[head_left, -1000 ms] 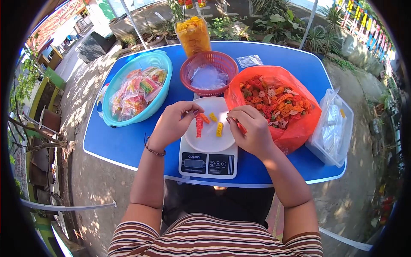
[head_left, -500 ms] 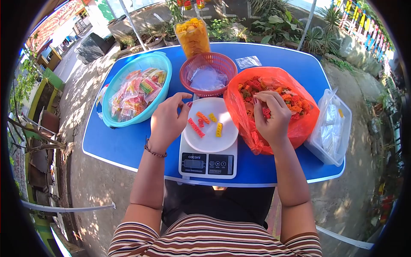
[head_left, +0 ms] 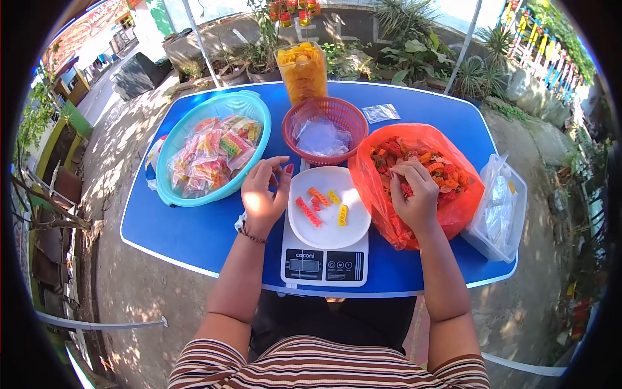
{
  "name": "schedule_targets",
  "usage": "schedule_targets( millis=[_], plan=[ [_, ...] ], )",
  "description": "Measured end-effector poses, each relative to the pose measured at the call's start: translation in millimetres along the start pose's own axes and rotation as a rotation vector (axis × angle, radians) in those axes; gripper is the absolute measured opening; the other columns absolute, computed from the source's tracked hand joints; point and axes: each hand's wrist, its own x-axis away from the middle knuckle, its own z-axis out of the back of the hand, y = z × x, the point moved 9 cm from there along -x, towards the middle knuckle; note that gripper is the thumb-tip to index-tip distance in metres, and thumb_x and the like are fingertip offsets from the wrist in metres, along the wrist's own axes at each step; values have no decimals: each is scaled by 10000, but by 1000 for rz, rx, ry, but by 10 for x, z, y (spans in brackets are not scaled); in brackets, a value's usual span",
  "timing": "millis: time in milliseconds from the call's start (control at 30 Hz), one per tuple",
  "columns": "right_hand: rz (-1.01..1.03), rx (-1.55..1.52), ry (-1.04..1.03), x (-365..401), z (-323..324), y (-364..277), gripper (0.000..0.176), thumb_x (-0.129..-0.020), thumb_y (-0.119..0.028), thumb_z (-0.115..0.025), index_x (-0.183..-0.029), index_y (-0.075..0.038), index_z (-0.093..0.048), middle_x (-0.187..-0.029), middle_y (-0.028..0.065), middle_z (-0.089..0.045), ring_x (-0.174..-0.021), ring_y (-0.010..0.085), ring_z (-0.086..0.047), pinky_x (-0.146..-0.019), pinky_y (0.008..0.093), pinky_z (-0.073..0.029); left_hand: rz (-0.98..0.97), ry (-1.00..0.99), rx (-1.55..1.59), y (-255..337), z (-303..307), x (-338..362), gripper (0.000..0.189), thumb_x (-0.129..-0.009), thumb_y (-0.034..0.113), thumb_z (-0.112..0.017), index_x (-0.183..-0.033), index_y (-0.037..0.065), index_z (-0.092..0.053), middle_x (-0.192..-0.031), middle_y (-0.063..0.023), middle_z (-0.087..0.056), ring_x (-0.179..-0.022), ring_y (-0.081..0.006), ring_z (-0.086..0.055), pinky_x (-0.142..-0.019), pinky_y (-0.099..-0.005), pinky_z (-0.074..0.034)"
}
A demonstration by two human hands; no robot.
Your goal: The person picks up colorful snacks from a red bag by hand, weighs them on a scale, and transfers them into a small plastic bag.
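Observation:
A white kitchen scale [head_left: 324, 275] with a round white plate [head_left: 330, 233] bears several red, orange and yellow twisted and ridged snack pieces [head_left: 308, 212]. Just left of the plate, my left hand [head_left: 264, 198] hovers with thumb and fingers apart, holding nothing. My right hand [head_left: 416, 198] is over the open orange plastic bag [head_left: 389, 223], which is full of colourful snack pieces [head_left: 447, 175]. Its thumb and fingertips are pinched together; whatever they hold, if anything, is hidden.
On the left stands a turquoise basket [head_left: 170, 192] of filled clear packets [head_left: 210, 152]. A red basket [head_left: 324, 157] holds empty plastic bags. Behind it is a tub of yellow chips [head_left: 303, 74]. A clear container [head_left: 499, 220] sits right, and a flat packet [head_left: 381, 113] lies at the back of the blue table [head_left: 188, 233].
The whole view has shifted, so the table sits lower in it. My left hand stays beside the plate with fingers apart; my right hand stays pinched over the orange bag.

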Motion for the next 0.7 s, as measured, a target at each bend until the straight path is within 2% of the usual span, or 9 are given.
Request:
schedule_targets(
  millis=[267, 400, 600, 700],
  plan=[
    [-83, 107, -9, -16, 42, 216, 113, -813, 55, -661, -918, 14, -669, -890, 159, -683, -840, 342, -680, -766, 392, -554, 61, -65, 110, -38, -17, 29, 207, -878, 62, -722, -1083, 45, -700, -792, -48, -646, -632, -147, -565, -594, -278, -474],
    [-210, 130, -32, 1, 95, 395, 106, -824, 52, -653, -918, 7, -674, -897, 150, -692, -834, 328, -693, -748, 380, -556, 57, -89, 126, 10, -23, 28, 210, -878, 71, -724, -1085, 46, -703, -783, -47, -643, -637, -152, -568, -592, -279, -475],
    [-127, 200, -1, 8, 101, 423, 94, -832, 35, -654, -919, 6, -674, -884, 150, -685, -796, 314, -691, -716, 382, -548, 45, -135, 152, 109, -51, 23, 210, -876, 65, -721, -1085, 46, -706, -769, -42, -637, -635, -148, -566, -594, -279, -476],
    [-237, 215, 9, 0, 211, 542, 98, -834, 29, -650, -926, 5, -674, -889, 154, -685, -795, 321, -687, -712, 382, -544, 39, -136, 155, 120, -54, 26, 210, -878, 61, -721, -1087, 45, -706, -767, -40, -634, -631, -141, -560, -592, -273, -474]
  ],
)
